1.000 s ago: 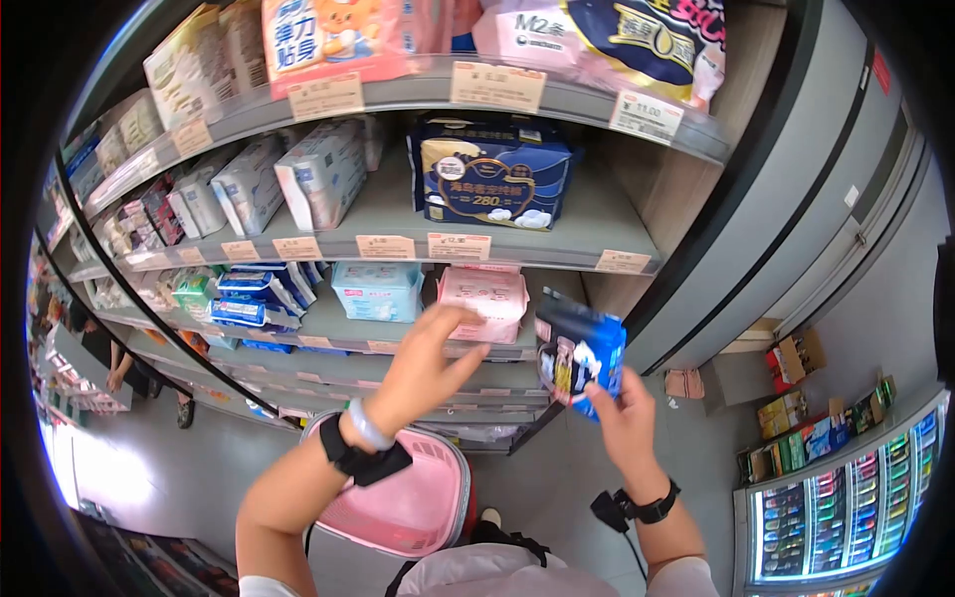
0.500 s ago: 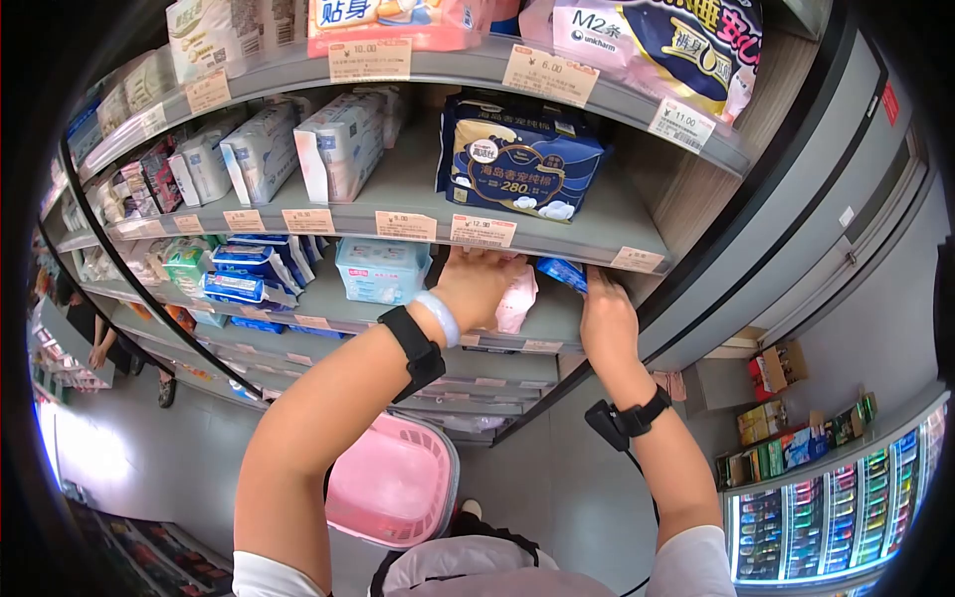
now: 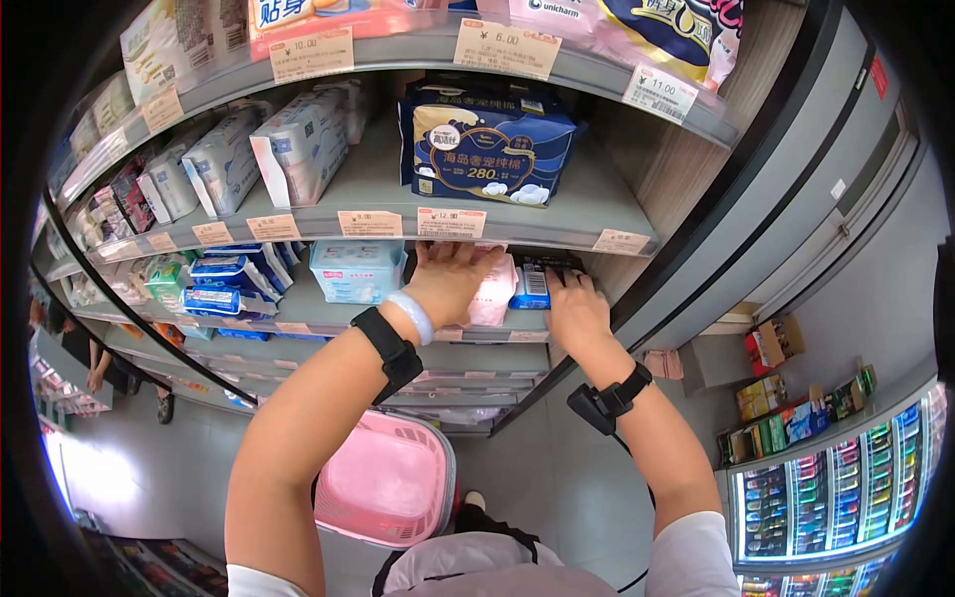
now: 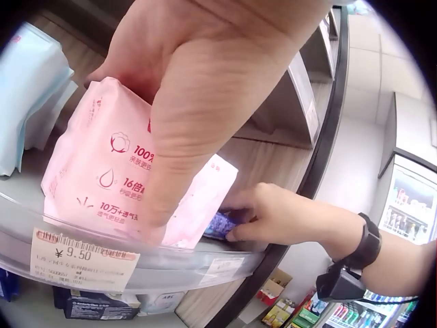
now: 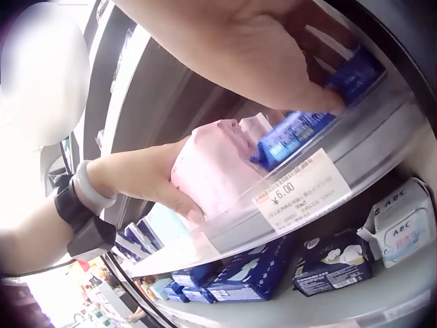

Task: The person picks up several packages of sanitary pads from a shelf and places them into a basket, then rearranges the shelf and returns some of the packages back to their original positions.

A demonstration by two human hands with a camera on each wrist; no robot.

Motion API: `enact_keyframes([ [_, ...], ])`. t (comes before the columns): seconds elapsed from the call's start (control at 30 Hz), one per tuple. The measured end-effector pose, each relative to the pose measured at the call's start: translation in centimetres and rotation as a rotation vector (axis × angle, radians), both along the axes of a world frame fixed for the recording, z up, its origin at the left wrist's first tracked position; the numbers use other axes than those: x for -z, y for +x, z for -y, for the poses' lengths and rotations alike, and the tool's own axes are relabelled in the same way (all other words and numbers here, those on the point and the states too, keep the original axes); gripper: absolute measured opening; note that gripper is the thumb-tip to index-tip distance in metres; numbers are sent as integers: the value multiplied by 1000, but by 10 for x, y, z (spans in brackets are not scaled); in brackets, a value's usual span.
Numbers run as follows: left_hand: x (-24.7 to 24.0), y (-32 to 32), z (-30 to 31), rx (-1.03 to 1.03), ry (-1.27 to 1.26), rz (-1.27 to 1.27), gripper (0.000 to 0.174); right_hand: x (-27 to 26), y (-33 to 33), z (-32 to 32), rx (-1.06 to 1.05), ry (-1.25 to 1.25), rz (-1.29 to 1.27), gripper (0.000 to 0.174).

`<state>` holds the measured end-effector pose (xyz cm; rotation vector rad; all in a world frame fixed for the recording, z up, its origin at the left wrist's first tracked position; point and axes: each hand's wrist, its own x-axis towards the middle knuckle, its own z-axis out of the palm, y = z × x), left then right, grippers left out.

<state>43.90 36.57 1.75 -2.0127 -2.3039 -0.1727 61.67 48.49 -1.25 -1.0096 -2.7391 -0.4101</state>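
My left hand (image 3: 450, 289) grips a pink pack of sanitary pads (image 3: 494, 297) on the shelf below the navy pack. In the left wrist view the thumb lies down the printed front of the pink pack (image 4: 102, 160), and the other fingers are mostly hidden behind it. Right beside it stands a blue-and-black soft pack (image 3: 532, 289). My right hand (image 3: 579, 310) holds this one at the shelf's right end. The right wrist view shows the right thumb against the front of the blue pack (image 5: 293, 142), close to the shelf's front edge.
A light-blue pack (image 3: 356, 271) stands left of the pink one. Overhead, a shelf carries a large navy pack (image 3: 487, 149). A dark upright (image 3: 686, 249) bounds the shelves on the right. Below my arms is a pink basket (image 3: 383, 478). Cartons (image 3: 761, 398) stand farther right.
The blue pack, earlier held up in front of the shelf, is now on it beside the pink pack. My left hand has reached forward from above the basket onto the pink pack.
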Motion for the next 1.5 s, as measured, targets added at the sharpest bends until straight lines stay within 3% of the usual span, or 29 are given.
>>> enact_keyframes([
  [0.07,0,0,0,6,4,-16,106,-4,2,9,-119,50,-74,56],
  [0.17,-5,-2,-1,32,-63,48,97,-4,-2,11,-88,-79,5,63],
  [0.47,-2,0,0,15,-36,25,99,7,-12,1,21,-109,-21,58],
  [0.57,-3,2,1,6,-5,-12,105,14,-9,2,0,-51,-69,56],
  [0.9,-4,3,1,-20,-17,14,105,12,-10,-7,-5,-95,-30,56],
  [1.1,-1,0,-1,-4,-28,34,99,21,0,-3,-67,-8,-159,56],
  [1.17,-1,0,-1,6,-12,42,99,19,4,-2,-86,-62,-177,46],
  [1.5,-1,-1,-2,21,-19,35,100,22,4,10,-88,-6,-257,41],
])
